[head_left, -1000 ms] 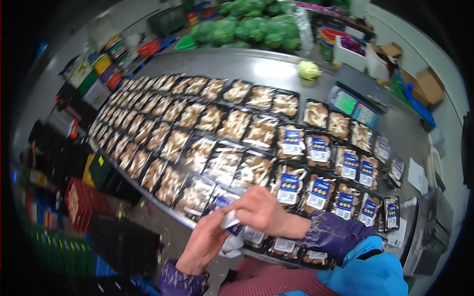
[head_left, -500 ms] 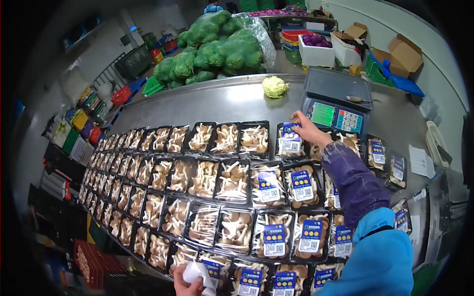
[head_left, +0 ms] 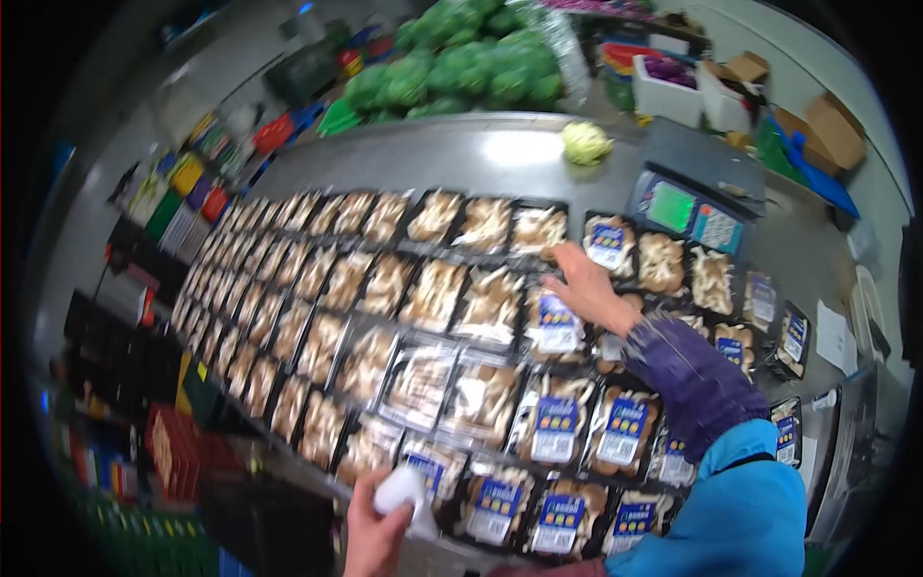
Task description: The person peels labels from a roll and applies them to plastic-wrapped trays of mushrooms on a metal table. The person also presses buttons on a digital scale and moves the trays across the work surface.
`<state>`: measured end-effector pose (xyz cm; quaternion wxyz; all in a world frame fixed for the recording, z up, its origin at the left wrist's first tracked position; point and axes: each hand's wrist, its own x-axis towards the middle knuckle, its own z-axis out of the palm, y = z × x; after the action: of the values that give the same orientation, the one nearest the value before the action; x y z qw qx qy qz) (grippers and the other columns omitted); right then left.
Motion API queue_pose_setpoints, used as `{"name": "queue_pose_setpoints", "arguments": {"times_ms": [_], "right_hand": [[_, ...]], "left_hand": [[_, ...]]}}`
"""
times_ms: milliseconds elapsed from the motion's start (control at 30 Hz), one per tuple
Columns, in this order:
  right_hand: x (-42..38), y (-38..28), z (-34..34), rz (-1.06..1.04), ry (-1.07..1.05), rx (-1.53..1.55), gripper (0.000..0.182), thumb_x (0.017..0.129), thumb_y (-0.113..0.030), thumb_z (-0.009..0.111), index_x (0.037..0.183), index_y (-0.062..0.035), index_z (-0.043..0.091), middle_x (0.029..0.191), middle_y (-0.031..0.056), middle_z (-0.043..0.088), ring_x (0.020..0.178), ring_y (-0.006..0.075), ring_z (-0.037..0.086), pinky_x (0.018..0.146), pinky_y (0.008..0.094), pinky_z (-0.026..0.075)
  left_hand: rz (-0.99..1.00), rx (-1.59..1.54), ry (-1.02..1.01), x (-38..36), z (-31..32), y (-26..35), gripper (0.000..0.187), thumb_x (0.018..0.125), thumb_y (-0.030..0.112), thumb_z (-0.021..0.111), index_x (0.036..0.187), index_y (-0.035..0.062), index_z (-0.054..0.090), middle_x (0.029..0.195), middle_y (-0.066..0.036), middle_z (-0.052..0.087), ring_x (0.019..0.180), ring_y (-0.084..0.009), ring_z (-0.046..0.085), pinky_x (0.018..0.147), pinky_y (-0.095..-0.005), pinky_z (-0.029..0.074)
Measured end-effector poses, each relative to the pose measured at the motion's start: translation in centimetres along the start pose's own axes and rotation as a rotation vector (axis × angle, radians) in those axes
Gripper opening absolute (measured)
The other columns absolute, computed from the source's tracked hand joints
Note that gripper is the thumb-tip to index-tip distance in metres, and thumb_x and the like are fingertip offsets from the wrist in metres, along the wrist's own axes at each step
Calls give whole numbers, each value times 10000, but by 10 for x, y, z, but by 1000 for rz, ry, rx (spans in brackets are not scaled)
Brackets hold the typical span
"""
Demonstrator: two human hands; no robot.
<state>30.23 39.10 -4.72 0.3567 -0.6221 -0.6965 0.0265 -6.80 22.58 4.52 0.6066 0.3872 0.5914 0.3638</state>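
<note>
Rows of black mushroom trays wrapped in clear film [head_left: 488,306] cover the steel table. Several trays at the right and front carry blue and white labels [head_left: 554,430]. My right hand [head_left: 588,290], in a purple and blue sleeve, is over the second row, its fingers apart above a labelled tray [head_left: 558,322], with nothing visible in them. At the bottom, my left hand [head_left: 377,524] is closed round a white roll [head_left: 402,492], near the labelled trays of the front row.
A scale [head_left: 685,213] with a lit green display stands at the back right. A pale green vegetable [head_left: 586,143] lies on the steel table [head_left: 423,154]. Bagged green vegetables [head_left: 461,69], a white box [head_left: 666,94] and a cardboard box [head_left: 835,130] are beyond. Red crates [head_left: 178,452] stand lower left.
The view has shifted, so the table's contents appear further right and higher. My right hand has moved from the labelled back-row tray to the row nearer me. My left hand still holds the roll.
</note>
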Motion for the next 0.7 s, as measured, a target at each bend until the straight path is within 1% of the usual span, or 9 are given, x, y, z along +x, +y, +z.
{"name": "queue_pose_setpoints", "arguments": {"times_ms": [67, 100, 167, 267, 400, 467, 600, 667, 700], "right_hand": [[-30, -107, -14, 151, -558, 732, 494, 738, -265, 677, 1140, -26, 518, 1097, 151, 567, 1031, 282, 547, 868, 381, 443], [-56, -137, 5, -105, -641, 865, 585, 725, -295, 691, 1210, -39, 488, 1172, 150, 542, 1101, 261, 513, 956, 370, 390], [-96, -207, -2, -181, -919, 1140, 744, 689, -343, 727, 1292, -37, 416, 1261, 163, 482, 1180, 267, 455, 1021, 363, 323], [-119, -257, -4, 9, -1167, 1328, 595, 773, -276, 692, 1245, -5, 453, 1168, 115, 568, 1065, 174, 526, 948, 298, 386], [-131, -267, -16, 164, -945, 1609, 414, 797, -169, 692, 1147, 10, 562, 1023, 51, 642, 924, 93, 563, 829, 249, 448], [-128, -277, -21, 310, -912, 1473, 406, 793, -172, 696, 1139, 2, 573, 1014, 49, 645, 904, 92, 568, 822, 250, 451], [-135, -285, -18, 289, -748, 1258, 336, 815, -175, 659, 1105, -19, 591, 978, 39, 651, 882, 82, 569, 802, 253, 449], [-139, -284, -14, 122, -631, 1034, 325, 794, -199, 667, 1056, -23, 593, 891, 81, 639, 770, 125, 598, 729, 262, 467], [-135, -284, -20, 132, -611, 860, 314, 780, -205, 677, 1025, -28, 591, 852, 88, 622, 730, 157, 595, 697, 272, 470]], "left_hand": [[24, -42, -49, -9, -1, 12, 529, 754, -76, 584, 1240, 39, 410, 977, -73, 550, 789, -115, 557, 648, -232, 461], [72, -28, -75, -15, -1, 20, 527, 761, -71, 588, 1243, 43, 405, 986, -72, 547, 811, -113, 555, 660, -231, 461], [112, -128, -150, -26, -6, 36, 514, 779, -58, 592, 1244, 48, 401, 1008, -73, 543, 854, -115, 553, 684, -231, 464], [236, -400, -176, -36, -27, 55, 464, 824, -49, 552, 1248, 49, 392, 1051, -93, 554, 917, -158, 580, 773, -278, 499], [329, -529, -10, -26, -69, 48, 398, 877, 11, 503, 1254, 52, 384, 1129, -147, 547, 1022, -223, 570, 885, -342, 487], [267, -623, 43, -28, -68, 39, 376, 915, 58, 457, 1278, 69, 358, 1160, -162, 529, 1057, -235, 552, 886, -343, 482], [264, -503, -211, -46, -43, 29, 425, 952, 108, 397, 1356, 97, 264, 1251, -155, 438, 1104, -206, 496, 876, -313, 460], [358, -58, -147, -36, -40, 6, 406, 898, 12, 462, 1296, 37, 389, 1158, -92, 511, 962, -128, 544, 798, -238, 458], [301, -106, -140, -35, -37, 5, 370, 894, 8, 459, 1263, 13, 424, 1126, -88, 530, 954, -119, 541, 799, -242, 456]]}}
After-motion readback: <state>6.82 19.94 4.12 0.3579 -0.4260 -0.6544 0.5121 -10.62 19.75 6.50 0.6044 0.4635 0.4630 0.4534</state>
